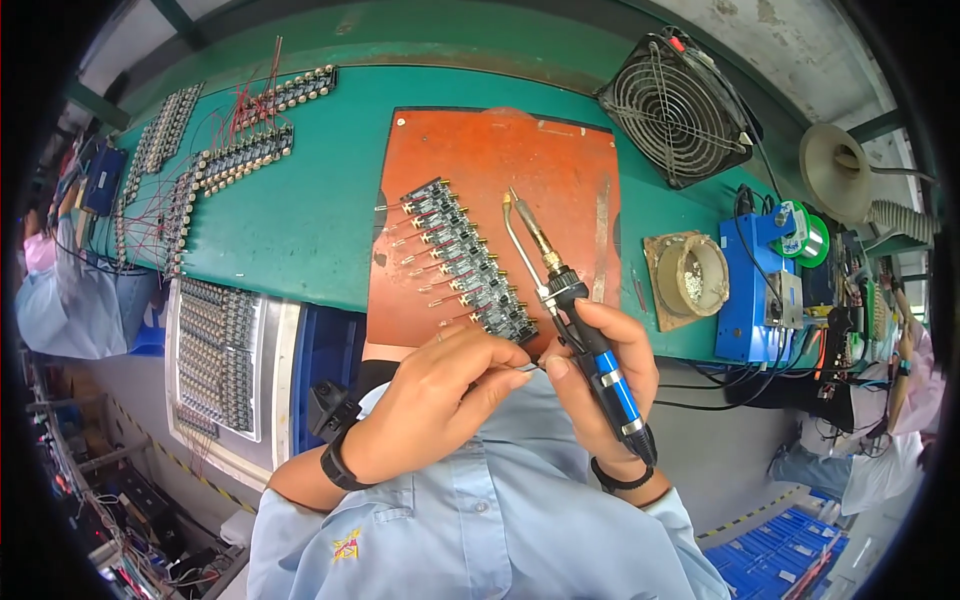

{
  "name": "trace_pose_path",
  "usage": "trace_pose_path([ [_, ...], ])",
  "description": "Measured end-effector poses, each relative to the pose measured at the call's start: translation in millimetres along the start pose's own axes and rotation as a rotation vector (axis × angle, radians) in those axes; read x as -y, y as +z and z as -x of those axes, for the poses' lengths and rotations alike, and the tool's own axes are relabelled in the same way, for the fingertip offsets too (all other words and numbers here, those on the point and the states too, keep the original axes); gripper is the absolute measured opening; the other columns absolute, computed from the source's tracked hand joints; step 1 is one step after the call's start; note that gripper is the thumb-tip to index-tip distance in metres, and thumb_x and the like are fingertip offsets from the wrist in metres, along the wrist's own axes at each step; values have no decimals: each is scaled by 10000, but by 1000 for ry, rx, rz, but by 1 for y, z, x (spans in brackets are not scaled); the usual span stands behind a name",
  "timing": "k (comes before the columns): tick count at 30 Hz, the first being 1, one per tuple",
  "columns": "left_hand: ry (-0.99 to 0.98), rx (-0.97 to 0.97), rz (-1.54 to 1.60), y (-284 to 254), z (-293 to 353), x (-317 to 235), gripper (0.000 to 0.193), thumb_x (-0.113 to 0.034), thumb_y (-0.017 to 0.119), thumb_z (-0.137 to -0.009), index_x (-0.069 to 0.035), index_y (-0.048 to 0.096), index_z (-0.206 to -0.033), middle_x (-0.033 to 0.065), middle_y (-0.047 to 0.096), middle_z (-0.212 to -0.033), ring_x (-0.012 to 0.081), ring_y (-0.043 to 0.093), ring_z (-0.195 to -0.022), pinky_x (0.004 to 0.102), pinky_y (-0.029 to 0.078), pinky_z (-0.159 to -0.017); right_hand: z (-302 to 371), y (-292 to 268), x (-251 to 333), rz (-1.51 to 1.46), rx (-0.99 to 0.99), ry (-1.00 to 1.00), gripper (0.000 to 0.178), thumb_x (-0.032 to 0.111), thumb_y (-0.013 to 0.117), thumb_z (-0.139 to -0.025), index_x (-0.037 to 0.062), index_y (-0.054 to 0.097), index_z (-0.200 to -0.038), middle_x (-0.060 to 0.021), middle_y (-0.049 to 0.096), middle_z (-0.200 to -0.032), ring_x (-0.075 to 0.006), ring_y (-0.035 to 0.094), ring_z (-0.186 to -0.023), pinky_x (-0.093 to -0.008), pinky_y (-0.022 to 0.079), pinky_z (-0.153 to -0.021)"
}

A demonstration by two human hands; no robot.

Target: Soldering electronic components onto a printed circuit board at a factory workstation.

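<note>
My right hand (629, 343) is wrapped round a soldering iron (612, 384) with a blue and black handle. Its metal tip points up and away over the orange mat (500, 140), and a thin feed tube runs alongside. My left hand (430, 390) is closed in a pinch at the mat's near edge, close to my right hand. Between its thumb and fingertip is something small and thin that I cannot make out. Just beyond the left fingers a slanting row of small circuit boards (465, 262) lies on the mat, with red wires out to the left and brass-coloured connectors along the right.
Wired board strips (245, 160) lie at the table's far left. A tray of boards (215, 350) stands below them. At right are a black fan (678, 110), a round pot (712, 275), a blue solder station (742, 290), a solder spool (808, 235) and a funnel-shaped hood (835, 172).
</note>
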State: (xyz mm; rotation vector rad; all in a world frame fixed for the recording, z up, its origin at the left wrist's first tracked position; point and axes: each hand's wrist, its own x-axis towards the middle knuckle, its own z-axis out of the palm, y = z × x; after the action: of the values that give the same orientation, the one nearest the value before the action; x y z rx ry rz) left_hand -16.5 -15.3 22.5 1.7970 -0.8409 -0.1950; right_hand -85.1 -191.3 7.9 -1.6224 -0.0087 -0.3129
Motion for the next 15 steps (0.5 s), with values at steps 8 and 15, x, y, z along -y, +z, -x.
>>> trace_pose_path([
  [8, -304, 4, 253, -2, 2, -4, 104, -76, 625, -890, 16, 589, -856, 43, 576, -774, 108, 508, -667, 259, 417, -601, 3, -2, -3, -65, -13, -125, 446, -49, 609, -850, -38, 432, -1259, -186, 588, -1181, -202, 652, -973, -320, 524, -852],
  [15, -333, 24, 277, -3, 1, -3, 120, -78, 620, -893, 14, 576, -831, 34, 567, -766, 95, 486, -662, 246, 399, -596, 1, -4, 1, -28, 58, -99, 445, -59, 589, -852, -42, 418, -1263, -198, 579, -1188, -229, 653, -990, -338, 522, -864],
])
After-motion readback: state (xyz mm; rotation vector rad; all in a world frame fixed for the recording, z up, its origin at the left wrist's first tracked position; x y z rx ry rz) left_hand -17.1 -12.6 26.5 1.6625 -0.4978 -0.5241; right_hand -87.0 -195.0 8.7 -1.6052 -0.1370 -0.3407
